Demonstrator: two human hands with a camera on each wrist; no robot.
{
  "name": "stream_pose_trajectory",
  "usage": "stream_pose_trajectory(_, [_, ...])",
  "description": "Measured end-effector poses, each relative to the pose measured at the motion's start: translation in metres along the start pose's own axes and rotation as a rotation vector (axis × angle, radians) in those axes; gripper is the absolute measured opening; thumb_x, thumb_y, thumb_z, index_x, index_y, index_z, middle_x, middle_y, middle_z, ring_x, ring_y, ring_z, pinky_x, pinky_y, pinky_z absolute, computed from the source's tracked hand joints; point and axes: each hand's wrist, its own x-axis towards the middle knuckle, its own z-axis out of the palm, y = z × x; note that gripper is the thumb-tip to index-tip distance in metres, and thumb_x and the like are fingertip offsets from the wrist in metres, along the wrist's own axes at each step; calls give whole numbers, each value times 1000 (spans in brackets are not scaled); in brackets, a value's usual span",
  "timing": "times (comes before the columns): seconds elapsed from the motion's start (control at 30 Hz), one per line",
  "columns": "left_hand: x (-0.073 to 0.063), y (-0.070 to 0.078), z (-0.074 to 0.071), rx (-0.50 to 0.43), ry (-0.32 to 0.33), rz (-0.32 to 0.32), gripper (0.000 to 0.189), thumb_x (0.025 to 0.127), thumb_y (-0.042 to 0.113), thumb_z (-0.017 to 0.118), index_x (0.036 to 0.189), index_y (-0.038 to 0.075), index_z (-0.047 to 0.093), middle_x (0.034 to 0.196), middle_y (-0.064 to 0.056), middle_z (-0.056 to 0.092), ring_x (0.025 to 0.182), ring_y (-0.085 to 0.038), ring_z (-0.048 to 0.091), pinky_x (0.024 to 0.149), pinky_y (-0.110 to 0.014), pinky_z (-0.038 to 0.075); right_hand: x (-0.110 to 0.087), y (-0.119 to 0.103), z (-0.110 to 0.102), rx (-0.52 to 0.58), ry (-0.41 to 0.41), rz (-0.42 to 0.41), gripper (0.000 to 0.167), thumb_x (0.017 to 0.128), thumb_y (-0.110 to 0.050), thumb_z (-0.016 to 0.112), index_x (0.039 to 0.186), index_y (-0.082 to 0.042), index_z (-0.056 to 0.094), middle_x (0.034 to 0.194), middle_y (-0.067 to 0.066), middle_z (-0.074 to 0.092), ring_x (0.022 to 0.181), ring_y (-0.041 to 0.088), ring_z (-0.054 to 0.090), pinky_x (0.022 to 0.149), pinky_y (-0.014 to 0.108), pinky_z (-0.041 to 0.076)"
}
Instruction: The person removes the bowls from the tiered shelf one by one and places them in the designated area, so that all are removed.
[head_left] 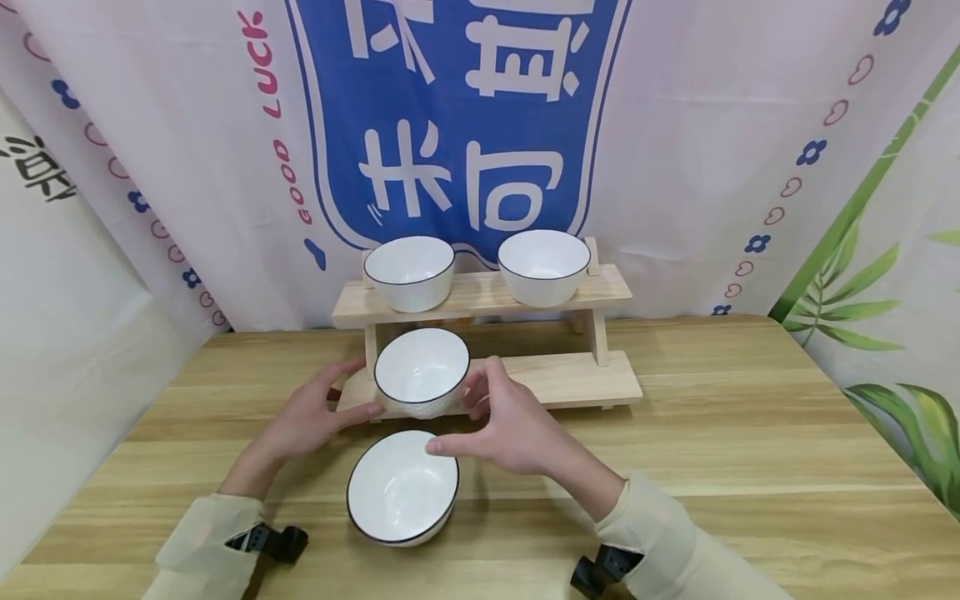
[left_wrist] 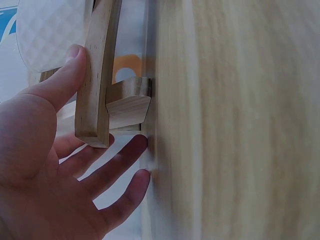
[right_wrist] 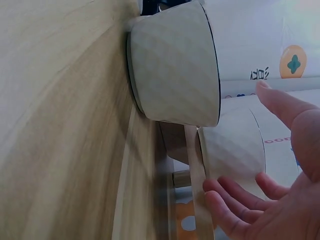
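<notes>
A white bowl with a dark rim (head_left: 422,371) sits at the left of the stand's lower shelf (head_left: 562,379). My left hand (head_left: 303,417) is at that shelf's left end, fingers spread and thumb at the front edge beside the bowl; the left wrist view shows the thumb against the wooden shelf end (left_wrist: 95,85). Fingers of my right hand (head_left: 517,421) are loosely bent at the shelf bowl's right side, close to its textured wall (right_wrist: 232,145). The right thumb extends over the rim of a second white bowl (head_left: 401,492), which stands on the table in front.
Two more white bowls, a left one (head_left: 410,275) and a right one (head_left: 543,267), stand on the upper shelf (head_left: 480,292). A printed curtain (head_left: 675,167) hangs behind the wooden table (head_left: 750,450). Black wrist cameras sit on both sleeves.
</notes>
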Motion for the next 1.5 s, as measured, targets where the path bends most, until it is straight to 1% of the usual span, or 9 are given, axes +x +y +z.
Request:
stream_pose_trajectory(0.2, [1,-1,1,-8,-10,-7,96,97,57,75,168,9,31,167,-29,38,136,-50,56,100,-58,56,1,0,1,78,44,34,83,78,-41,97,135,-13,45,125,9,68,113,25,71,103,48,56])
stream_pose_trajectory(0.3, [0,0,1,-19,-19,-19,97,97,57,75,168,9,30,164,-29,42,138,-49,54,103,-59,55,1,0,1,82,55,50,89,78,-42,97,142,-12,43,128,9,68,114,23,71,102,46,57])
stream_pose_trajectory(0.47, [-1,0,0,-15,-25,-26,98,97,58,74,169,10,29,162,-30,44,139,-48,52,105,-61,52,2,1,2,92,53,62,94,78,-42,97,147,-12,41,130,9,68,115,23,71,100,44,58])
stream_pose_trajectory(0.67, [0,0,1,-10,-16,-22,97,97,60,74,169,12,30,163,-28,45,140,-47,52,107,-61,51,3,2,3,130,76,76,104,76,-44,98,156,-13,37,136,9,65,122,27,68,104,47,57])
stream_pose_trajectory(0.77, [0,0,1,-9,-13,-20,97,97,60,74,169,12,30,162,-28,45,139,-46,53,106,-61,51,5,2,4,156,88,58,107,76,-43,98,158,-14,37,141,8,61,127,29,65,109,47,55])
stream_pose_trajectory(0.97, [0,0,1,-7,-13,-25,97,96,61,74,169,13,30,163,-27,45,140,-46,52,106,-61,51,13,2,7,160,95,-9,112,75,-40,99,163,-13,34,150,8,56,135,28,58,116,50,48])
stream_pose_trajectory(1.2, [0,-1,0,-19,-9,-22,97,96,59,75,168,11,30,159,-28,49,138,-46,54,105,-58,53,23,2,11,189,83,0,124,75,-36,100,168,-8,24,162,14,47,151,27,49,126,44,41])
stream_pose_trajectory(1.27, [0,-1,0,-17,-8,-19,97,97,59,75,168,11,30,159,-28,49,138,-45,54,104,-58,53,27,2,12,181,75,7,126,75,-37,100,169,-7,22,165,15,44,154,28,46,127,45,39])
stream_pose_trajectory(1.5, [-1,0,0,-17,-11,-12,96,97,58,75,168,12,31,161,-28,48,139,-46,54,105,-59,52,40,4,19,146,76,4,130,72,-38,101,170,-13,19,162,12,48,147,30,51,124,54,40])
